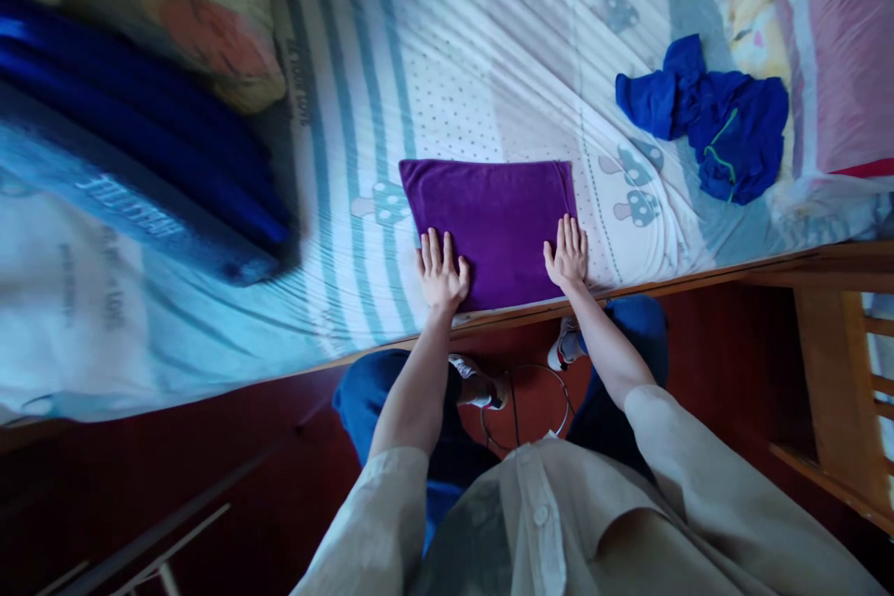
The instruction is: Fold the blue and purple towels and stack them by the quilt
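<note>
Purple cloth (499, 205): on bed (489, 102), at front edge, nearly flat; a rough rectangle, far-left corner pointed out. Layer count: can't tell.
Left hand (440, 275): palm down, fingers spread wide, grips nothing; lies over left side of purple cloth, near its front.
Right hand (569, 256): palm down, fingers a little apart, thumb out, grips nothing; lies over right side of purple cloth, near its front.
Fold line: thin crease inside right edge of purple cloth, toward far corner.
Smoothing touch: best light and even, both palms level; a hard push likely drags the bed sheet along or ripples the fabric.
Edges: outward strokes from the middle should suit; left side slants, so a small tug at the far-left corner could square it.
Front edge: close to bed rim, could slip over if pulled toward the body.
Blue garment (744, 135): crumpled, right of purple cloth and farther back.
Long blue item (132, 196): lettered, left of purple cloth, well apart.
</note>
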Tool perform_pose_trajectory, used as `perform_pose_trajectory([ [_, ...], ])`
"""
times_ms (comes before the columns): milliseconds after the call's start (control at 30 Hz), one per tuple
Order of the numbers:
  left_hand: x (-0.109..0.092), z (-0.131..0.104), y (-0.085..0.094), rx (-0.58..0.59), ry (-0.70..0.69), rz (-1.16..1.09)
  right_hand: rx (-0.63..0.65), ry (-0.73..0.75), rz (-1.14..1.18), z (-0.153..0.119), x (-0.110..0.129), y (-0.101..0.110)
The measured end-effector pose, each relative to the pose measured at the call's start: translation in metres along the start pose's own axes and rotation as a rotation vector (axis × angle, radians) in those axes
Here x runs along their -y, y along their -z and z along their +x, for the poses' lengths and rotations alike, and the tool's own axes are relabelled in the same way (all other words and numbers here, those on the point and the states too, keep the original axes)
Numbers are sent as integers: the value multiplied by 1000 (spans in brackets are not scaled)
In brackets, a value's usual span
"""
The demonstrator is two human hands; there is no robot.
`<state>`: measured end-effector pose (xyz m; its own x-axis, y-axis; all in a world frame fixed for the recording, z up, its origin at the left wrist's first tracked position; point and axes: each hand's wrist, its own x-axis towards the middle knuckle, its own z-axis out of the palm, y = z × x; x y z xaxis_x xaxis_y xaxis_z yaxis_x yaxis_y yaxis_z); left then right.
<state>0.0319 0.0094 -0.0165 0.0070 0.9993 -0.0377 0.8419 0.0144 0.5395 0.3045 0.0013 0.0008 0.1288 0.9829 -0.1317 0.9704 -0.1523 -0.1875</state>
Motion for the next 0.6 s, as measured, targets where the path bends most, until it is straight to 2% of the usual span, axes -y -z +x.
perform_pose_trajectory([
  [133, -8, -3, 0, -15, -2, 26, 1, -2, 16, 1, 0, 3],
  [267, -14, -25, 3, -1, 14, 62, 20, 0, 46, -8, -1, 9],
  [467, -6, -76, 7, 51, 16, 87, 6, -23, 87, -48, -6, 1],
  [600, -4, -93, 7, 37, 62, 54, 29, -22, 117, -70, -15, -5],
])
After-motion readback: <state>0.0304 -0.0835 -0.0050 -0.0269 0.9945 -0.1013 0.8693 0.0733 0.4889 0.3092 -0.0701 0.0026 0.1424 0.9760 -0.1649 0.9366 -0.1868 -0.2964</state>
